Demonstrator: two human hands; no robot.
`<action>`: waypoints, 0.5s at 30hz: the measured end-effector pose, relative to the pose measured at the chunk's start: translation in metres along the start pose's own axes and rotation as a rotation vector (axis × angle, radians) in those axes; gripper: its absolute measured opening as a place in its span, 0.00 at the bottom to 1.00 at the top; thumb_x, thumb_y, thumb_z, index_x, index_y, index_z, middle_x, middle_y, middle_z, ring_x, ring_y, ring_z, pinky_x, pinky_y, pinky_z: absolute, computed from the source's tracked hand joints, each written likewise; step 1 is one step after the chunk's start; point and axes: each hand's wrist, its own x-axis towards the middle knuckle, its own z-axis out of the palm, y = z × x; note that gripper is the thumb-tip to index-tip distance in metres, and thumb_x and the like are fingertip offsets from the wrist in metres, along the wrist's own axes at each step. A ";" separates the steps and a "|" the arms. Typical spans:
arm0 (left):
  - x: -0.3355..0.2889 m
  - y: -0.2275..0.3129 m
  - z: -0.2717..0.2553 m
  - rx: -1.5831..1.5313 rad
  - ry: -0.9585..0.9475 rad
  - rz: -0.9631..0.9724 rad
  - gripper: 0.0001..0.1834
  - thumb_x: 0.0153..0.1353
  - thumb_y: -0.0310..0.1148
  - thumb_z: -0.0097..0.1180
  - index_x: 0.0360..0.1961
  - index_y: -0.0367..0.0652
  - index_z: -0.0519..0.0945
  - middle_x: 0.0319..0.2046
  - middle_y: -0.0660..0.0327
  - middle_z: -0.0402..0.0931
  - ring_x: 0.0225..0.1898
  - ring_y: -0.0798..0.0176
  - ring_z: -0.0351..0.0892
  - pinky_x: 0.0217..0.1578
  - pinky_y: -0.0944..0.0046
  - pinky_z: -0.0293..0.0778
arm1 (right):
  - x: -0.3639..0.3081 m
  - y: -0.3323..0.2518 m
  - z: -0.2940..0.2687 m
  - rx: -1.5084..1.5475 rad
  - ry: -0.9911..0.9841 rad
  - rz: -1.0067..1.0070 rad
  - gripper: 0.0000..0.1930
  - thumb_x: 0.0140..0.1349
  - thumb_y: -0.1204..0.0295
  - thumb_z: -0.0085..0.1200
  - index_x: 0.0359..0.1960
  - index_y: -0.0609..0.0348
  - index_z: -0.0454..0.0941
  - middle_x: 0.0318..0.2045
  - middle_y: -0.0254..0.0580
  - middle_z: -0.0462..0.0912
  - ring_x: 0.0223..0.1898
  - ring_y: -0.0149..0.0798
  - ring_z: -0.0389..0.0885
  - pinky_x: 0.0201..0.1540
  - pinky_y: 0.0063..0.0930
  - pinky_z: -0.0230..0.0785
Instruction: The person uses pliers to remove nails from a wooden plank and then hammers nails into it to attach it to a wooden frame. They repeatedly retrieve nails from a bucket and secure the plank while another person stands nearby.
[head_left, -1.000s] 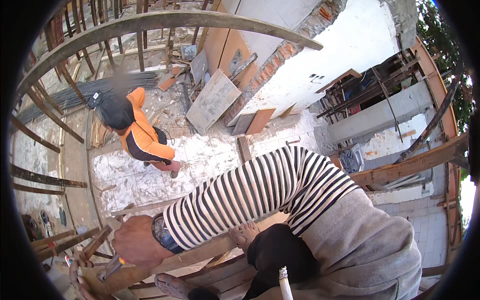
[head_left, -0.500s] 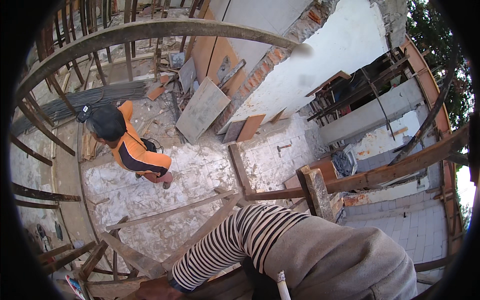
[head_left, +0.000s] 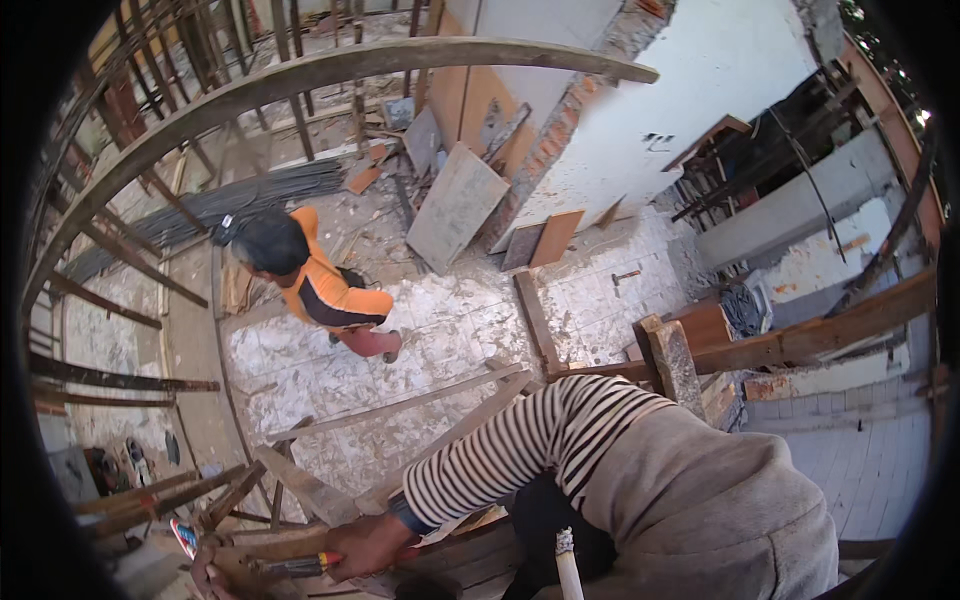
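Note:
My right arm, in a black-and-white striped sleeve, reaches across the lower part of the view from a grey vest [head_left: 710, 500]. My right hand [head_left: 368, 545] is closed round a hand tool that looks like pliers [head_left: 292, 567], with red and yellow handles and metal jaws pointing left. They lie close over a wooden beam [head_left: 460, 560]. My left hand [head_left: 205, 575] is partly cut off at the lower left, by the beam's end. Its fingers are curled; what they hold is unclear. A lit cigarette [head_left: 568, 570] juts up from the bottom edge.
Below on the dusty tiled floor, a person in an orange top [head_left: 335, 295] bends over. Timber frames [head_left: 310, 485] and a long curved-looking plank [head_left: 350, 62] surround me. Slabs [head_left: 458, 205] lean by a broken wall [head_left: 690, 90]. Rebar bundles [head_left: 230, 195] and a hammer [head_left: 626, 276] lie below.
The view has shifted, so the scene sits further right. My right hand and the pliers now show, and my left hand has come into view. The person below stays bent over.

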 end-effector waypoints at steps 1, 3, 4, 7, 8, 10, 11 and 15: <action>-0.005 -0.005 0.001 -0.007 -0.012 0.028 0.20 0.72 0.38 0.42 0.51 0.32 0.76 0.47 0.46 0.78 0.46 0.53 0.78 0.56 0.52 0.72 | -0.028 -0.037 0.000 0.305 -0.104 0.316 0.17 0.71 0.57 0.51 0.28 0.55 0.71 0.20 0.34 0.73 0.18 0.33 0.71 0.22 0.35 0.71; -0.007 0.035 0.042 0.147 -0.016 0.181 0.19 0.70 0.36 0.43 0.43 0.30 0.79 0.42 0.49 0.81 0.45 0.56 0.79 0.53 0.57 0.73 | -0.042 -0.037 -0.011 0.960 -0.453 0.512 0.20 0.75 0.51 0.49 0.30 0.49 0.67 0.19 0.24 0.62 0.17 0.25 0.62 0.21 0.25 0.63; -0.001 0.041 0.053 0.249 -0.057 0.199 0.16 0.65 0.31 0.48 0.41 0.28 0.82 0.43 0.48 0.83 0.49 0.54 0.80 0.56 0.57 0.72 | -0.056 -0.047 -0.017 1.000 -0.408 0.487 0.20 0.74 0.50 0.50 0.31 0.49 0.66 0.19 0.23 0.60 0.17 0.24 0.60 0.22 0.24 0.63; 0.012 0.053 0.045 0.246 -0.062 0.156 0.15 0.64 0.28 0.46 0.40 0.31 0.84 0.42 0.50 0.84 0.48 0.55 0.82 0.55 0.59 0.72 | -0.039 -0.053 -0.036 -0.267 0.140 0.178 0.10 0.70 0.65 0.53 0.38 0.58 0.70 0.25 0.40 0.77 0.25 0.42 0.78 0.29 0.41 0.71; 0.011 0.055 0.039 0.135 -0.077 0.075 0.15 0.64 0.27 0.45 0.41 0.31 0.84 0.41 0.50 0.85 0.47 0.55 0.82 0.54 0.60 0.73 | -0.030 -0.042 -0.046 -0.889 0.401 -0.115 0.10 0.67 0.68 0.54 0.40 0.61 0.70 0.28 0.48 0.80 0.28 0.51 0.82 0.33 0.47 0.74; 0.019 0.057 0.036 0.166 -0.045 0.053 0.15 0.64 0.27 0.45 0.41 0.31 0.84 0.40 0.51 0.85 0.46 0.56 0.82 0.53 0.61 0.73 | -0.022 -0.060 -0.059 -1.166 0.491 -0.077 0.13 0.64 0.67 0.54 0.43 0.64 0.70 0.34 0.59 0.81 0.35 0.61 0.83 0.39 0.53 0.73; 0.020 0.057 0.034 0.185 -0.035 0.043 0.15 0.64 0.27 0.45 0.41 0.31 0.84 0.40 0.51 0.85 0.45 0.57 0.82 0.52 0.61 0.73 | -0.020 -0.058 -0.054 -1.064 0.427 -0.041 0.13 0.65 0.66 0.54 0.43 0.64 0.70 0.33 0.59 0.81 0.34 0.60 0.83 0.39 0.52 0.73; 0.018 0.048 0.030 0.326 -0.062 0.149 0.15 0.64 0.27 0.46 0.42 0.32 0.84 0.42 0.52 0.85 0.45 0.57 0.82 0.52 0.60 0.73 | -0.020 -0.060 -0.033 -0.477 0.093 0.156 0.12 0.68 0.64 0.54 0.41 0.61 0.73 0.27 0.52 0.81 0.28 0.53 0.79 0.35 0.44 0.72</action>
